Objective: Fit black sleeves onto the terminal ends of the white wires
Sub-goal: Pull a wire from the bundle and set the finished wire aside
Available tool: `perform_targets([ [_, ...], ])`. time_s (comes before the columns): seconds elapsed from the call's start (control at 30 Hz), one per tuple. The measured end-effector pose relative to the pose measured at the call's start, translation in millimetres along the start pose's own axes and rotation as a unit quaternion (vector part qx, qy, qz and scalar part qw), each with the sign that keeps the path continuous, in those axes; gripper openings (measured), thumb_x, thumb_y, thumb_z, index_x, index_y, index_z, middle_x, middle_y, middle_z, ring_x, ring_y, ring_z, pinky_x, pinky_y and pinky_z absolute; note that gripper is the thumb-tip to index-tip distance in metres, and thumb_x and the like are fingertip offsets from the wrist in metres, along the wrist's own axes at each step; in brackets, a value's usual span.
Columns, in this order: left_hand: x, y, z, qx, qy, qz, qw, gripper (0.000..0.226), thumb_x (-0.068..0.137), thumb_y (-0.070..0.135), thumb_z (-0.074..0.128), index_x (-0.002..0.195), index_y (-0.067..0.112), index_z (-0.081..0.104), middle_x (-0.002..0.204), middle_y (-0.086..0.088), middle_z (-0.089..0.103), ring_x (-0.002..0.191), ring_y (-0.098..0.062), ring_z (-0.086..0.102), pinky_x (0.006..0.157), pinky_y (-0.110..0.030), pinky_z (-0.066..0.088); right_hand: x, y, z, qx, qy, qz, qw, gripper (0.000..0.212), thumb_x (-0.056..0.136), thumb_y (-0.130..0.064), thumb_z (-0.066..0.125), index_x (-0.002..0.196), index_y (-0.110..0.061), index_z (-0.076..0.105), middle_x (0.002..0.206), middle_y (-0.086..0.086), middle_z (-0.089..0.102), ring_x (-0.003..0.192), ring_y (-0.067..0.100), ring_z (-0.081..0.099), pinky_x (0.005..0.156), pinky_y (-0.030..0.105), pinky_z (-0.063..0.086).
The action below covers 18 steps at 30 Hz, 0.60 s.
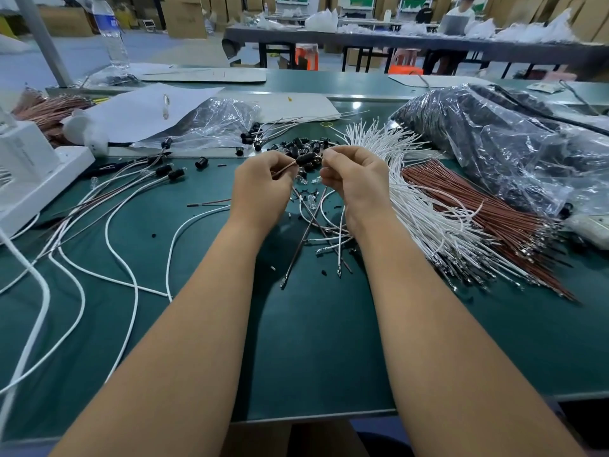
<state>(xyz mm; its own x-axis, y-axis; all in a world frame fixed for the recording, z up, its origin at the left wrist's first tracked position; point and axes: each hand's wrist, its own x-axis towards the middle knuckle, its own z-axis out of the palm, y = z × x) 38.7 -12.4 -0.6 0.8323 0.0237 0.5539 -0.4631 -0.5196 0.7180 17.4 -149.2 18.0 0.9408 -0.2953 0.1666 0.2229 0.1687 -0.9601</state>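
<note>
Working above a green mat, the left hand pinched a thin brownish wire and the right hand closed on the far end of a short black plastic sleeve at twelve o'clock. Finished sleeved white leads lay at nine o'clock. A large fan of bare white terminal wires at three o'clock, beside reddish-brown wires, and loose black sleeves suggested most work remained.
</note>
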Motion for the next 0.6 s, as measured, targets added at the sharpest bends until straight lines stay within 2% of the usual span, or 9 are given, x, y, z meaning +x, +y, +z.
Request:
perform_targets([
  [0.17, -2.0, 3.7, 0.2, -0.002, -0.002, 0.019, 1.000, 0.006, 0.088, 0.014, 0.064, 0.090, 0.016, 0.069, 0.071, 0.015, 0.060, 0.065, 0.003, 0.055, 0.061, -0.008, 0.042, 1.5, 3.0, -1.5, -0.016, 0.001, -0.020, 1.000, 0.011, 0.089, -0.003, 0.064, 0.083, -0.011, 0.066, 0.073, 0.003, 0.065, 0.063, 0.010, 0.063, 0.065, 0.023, 0.053],
  [0.23, -2.8, 5.7, 0.9, -0.002, -0.006, 0.034, 0.999, 0.004, 0.088, 0.014, 0.064, 0.091, 0.016, 0.067, 0.074, 0.010, 0.062, 0.070, -0.005, 0.058, 0.067, -0.014, 0.045, 1.6, 3.1, -1.5, -0.014, -0.001, -0.027, 1.000, 0.013, 0.091, -0.001, 0.061, 0.084, -0.011, 0.065, 0.075, 0.003, 0.065, 0.063, 0.008, 0.064, 0.066, 0.022, 0.054],
  [0.33, -3.3, 6.1, 2.4, 0.015, -0.003, 0.053, 0.998, 0.005, 0.087, 0.011, 0.065, 0.090, 0.011, 0.068, 0.076, 0.006, 0.062, 0.073, -0.012, 0.059, 0.068, -0.016, 0.045, 1.7, 2.5, -0.9, -0.014, 0.000, -0.037, 0.999, 0.013, 0.092, -0.001, 0.059, 0.085, -0.011, 0.064, 0.074, 0.003, 0.066, 0.061, 0.007, 0.064, 0.065, 0.022, 0.054],
  [0.43, -3.3, 5.9, 2.4, 0.029, 0.001, 0.065, 0.997, 0.006, 0.086, 0.010, 0.065, 0.089, 0.009, 0.070, 0.076, 0.005, 0.062, 0.073, -0.014, 0.059, 0.070, -0.022, 0.047, 1.5, 2.4, -0.1, -0.023, -0.003, -0.042, 0.999, 0.014, 0.092, -0.003, 0.060, 0.083, -0.012, 0.064, 0.071, 0.001, 0.066, 0.060, 0.009, 0.064, 0.063, 0.022, 0.054],
  [0.6, -3.1, 6.3, 2.6, 0.021, -0.010, 0.055, 0.998, 0.005, 0.088, 0.013, 0.065, 0.089, 0.011, 0.068, 0.072, 0.009, 0.060, 0.071, -0.011, 0.058, 0.070, -0.023, 0.048, 2.4, 3.3, 1.0, -0.048, -0.010, -0.047, 0.998, 0.016, 0.094, -0.002, 0.057, 0.083, -0.012, 0.062, 0.071, 0.001, 0.063, 0.059, 0.007, 0.062, 0.062, 0.022, 0.055],
])
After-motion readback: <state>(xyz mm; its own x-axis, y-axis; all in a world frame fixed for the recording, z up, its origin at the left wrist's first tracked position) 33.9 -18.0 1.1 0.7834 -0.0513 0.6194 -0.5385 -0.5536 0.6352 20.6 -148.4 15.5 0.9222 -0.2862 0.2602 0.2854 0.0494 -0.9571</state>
